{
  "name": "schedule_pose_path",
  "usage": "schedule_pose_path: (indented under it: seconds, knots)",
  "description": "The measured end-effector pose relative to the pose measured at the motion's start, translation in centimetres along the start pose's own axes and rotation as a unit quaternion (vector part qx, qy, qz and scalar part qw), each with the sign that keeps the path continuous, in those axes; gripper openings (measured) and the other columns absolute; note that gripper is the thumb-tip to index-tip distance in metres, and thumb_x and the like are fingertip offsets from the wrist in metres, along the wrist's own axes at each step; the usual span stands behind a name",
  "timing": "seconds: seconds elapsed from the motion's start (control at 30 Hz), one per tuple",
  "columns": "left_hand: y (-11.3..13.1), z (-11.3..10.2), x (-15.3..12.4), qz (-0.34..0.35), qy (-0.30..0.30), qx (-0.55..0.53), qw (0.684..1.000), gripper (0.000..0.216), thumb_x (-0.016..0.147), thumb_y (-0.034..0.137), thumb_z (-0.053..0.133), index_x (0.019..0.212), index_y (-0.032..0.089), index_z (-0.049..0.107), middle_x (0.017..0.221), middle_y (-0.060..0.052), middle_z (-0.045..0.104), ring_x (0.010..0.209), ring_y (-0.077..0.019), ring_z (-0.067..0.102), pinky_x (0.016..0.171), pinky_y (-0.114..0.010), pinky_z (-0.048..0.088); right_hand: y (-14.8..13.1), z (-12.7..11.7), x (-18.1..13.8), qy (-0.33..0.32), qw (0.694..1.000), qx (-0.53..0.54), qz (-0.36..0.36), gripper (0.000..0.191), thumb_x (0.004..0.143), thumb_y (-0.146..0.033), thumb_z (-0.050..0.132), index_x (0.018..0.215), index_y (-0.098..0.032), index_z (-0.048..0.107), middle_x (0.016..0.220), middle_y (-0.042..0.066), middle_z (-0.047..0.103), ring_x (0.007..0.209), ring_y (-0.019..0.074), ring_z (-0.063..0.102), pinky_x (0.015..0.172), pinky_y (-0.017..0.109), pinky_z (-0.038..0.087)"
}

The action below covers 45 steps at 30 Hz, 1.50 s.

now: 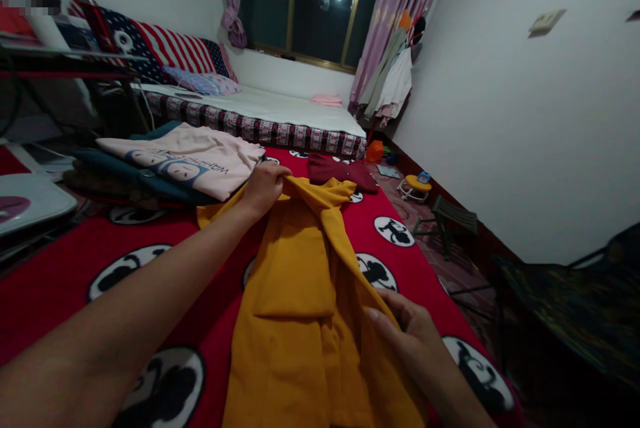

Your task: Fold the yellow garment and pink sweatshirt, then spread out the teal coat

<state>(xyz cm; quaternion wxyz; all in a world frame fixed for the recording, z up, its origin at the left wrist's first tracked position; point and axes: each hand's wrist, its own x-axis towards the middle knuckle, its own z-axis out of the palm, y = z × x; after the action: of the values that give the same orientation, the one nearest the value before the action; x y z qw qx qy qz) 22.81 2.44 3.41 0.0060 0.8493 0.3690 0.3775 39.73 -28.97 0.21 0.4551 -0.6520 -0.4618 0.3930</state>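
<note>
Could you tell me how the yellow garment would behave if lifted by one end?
Probably floppy: the yellow garment bunches where the left hand pinches it. Likely to sag, since its raised fold slackens toward the right hand.

**A:** What is the cloth?

**B:** A mustard-yellow garment (300, 321). It is plain and smooth, with no print.

**A:** Where does it lie?

**B:** It lies lengthwise on a red bedspread (65, 268) dotted with black-and-white cartoon rounds, running from the near edge toward the middle.

**A:** Is it flat?

**B:** Only partly. The left part lies flat, with a rectangular flap folded over it. The right side rises in a long ridge from the far end down to the near right edge. The far end is bunched and wrinkled, clenched in the left hand (265, 185). The right hand (407, 331) pinches the near right edge.
</note>
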Motion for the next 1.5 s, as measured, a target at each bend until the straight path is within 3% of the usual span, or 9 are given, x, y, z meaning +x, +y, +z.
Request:
schedule_pose_path:
  seconds: [0.23,0.37,0.5,0.7,0.83,0.93,1.13,1.37,1.5]
  knots:
    - [-2.4,-2.6,2.0,0.019,-0.051,0.110,0.992,0.031,0.087,0.005,0.045,0.104,0.010,0.070,0.099,-0.007,0.064,0.093,-0.0167,0.054,0.090,-0.032,0.044,-1.0,3.6,0.9,-0.099,0.988,-0.110,-0.040,0.041,0.087,-0.045,0.057,0.114,-0.016,0.066,0.078,0.005,0.068,0.070,0.0177,0.063,0.062,0.027,0.049]
    - [-4.3,-2.5,-0.8,0.004,-0.112,0.179,0.977,0.020,0.078,0.006,0.055,0.082,0.010,0.073,0.084,-0.012,0.063,0.083,-0.0225,0.052,0.077,-0.036,0.043,-0.7,4.7,3.6,-0.071,0.937,-0.283,-0.193,0.046,0.089,-0.041,0.054,0.128,-0.017,0.059,0.134,0.014,0.055,0.124,0.0270,0.050,0.104,0.043,0.039]
    - [-3.1,-1.9,-3.1,0.008,-0.141,0.226,0.964,0.015,0.074,0.007,0.057,0.068,0.011,0.070,0.083,-0.014,0.063,0.092,-0.0271,0.051,0.081,-0.040,0.039,0.0,5.9,5.9,-0.185,0.884,-0.377,-0.205,0.068,0.085,-0.050,0.058,0.144,-0.021,0.040,0.155,0.010,0.029,0.144,0.0323,0.020,0.115,0.057,0.013]
    - [0.7,2.7,-3.1,0.037,-0.109,0.105,0.988,0.030,0.082,0.014,0.052,0.104,0.019,0.070,0.109,-0.009,0.065,0.105,-0.0247,0.055,0.092,-0.038,0.039,-0.1,6.1,7.5,-0.172,0.895,-0.331,-0.245,0.035,0.082,-0.031,0.064,0.117,-0.025,0.065,0.135,0.006,0.057,0.129,0.0269,0.047,0.108,0.044,0.035]
    - [-0.9,6.1,-0.7,-0.029,-0.135,0.090,0.986,0.044,0.085,0.010,0.045,0.127,0.018,0.057,0.118,-0.009,0.063,0.109,-0.0214,0.056,0.094,-0.033,0.041,0.8,4.2,10.1,-0.091,0.948,-0.215,-0.215,0.021,0.088,-0.028,0.056,0.101,-0.022,0.070,0.099,0.006,0.073,0.091,0.0189,0.067,0.083,0.031,0.051]
    - [-3.3,7.6,0.8,-0.053,-0.165,0.112,0.979,0.041,0.088,0.014,0.046,0.128,0.019,0.056,0.116,-0.011,0.065,0.108,-0.0239,0.058,0.093,-0.036,0.042,1.5,1.5,13.7,0.020,0.977,-0.134,-0.168,0.025,0.087,-0.035,0.055,0.103,-0.019,0.067,0.098,0.008,0.072,0.077,0.0181,0.068,0.070,0.030,0.053]
    - [-5.2,7.6,1.7,-0.050,-0.188,0.132,0.972,0.028,0.082,0.032,0.061,0.103,0.017,0.069,0.102,-0.014,0.069,0.099,-0.0307,0.062,0.083,-0.040,0.044,1.4,-5.8,24.5,0.200,0.959,-0.137,-0.151,0.035,0.077,-0.030,0.055,0.107,-0.014,0.062,0.102,0.011,0.069,0.071,0.0190,0.068,0.066,0.033,0.054]
    - [-2.8,4.4,0.2,0.143,-0.163,0.133,0.967,0.018,0.088,0.023,0.051,0.083,0.019,0.068,0.087,-0.007,0.067,0.086,-0.0224,0.061,0.078,-0.035,0.042,0.2,-9.2,33.5,0.047,0.919,-0.316,-0.233,0.073,0.061,-0.001,0.048,0.133,-0.017,0.053,0.139,0.015,0.046,0.102,0.0207,0.065,0.088,0.035,0.053]
    - [-2.6,3.3,-1.5,0.201,-0.189,0.146,0.950,0.017,0.090,0.021,0.050,0.082,0.018,0.065,0.082,-0.005,0.062,0.072,-0.0179,0.058,0.063,-0.029,0.039,-0.9,-8.8,36.3,-0.051,0.849,-0.454,-0.266,0.060,0.067,-0.003,0.055,0.123,-0.022,0.064,0.145,0.012,0.043,0.129,0.0280,0.047,0.105,0.041,0.040]
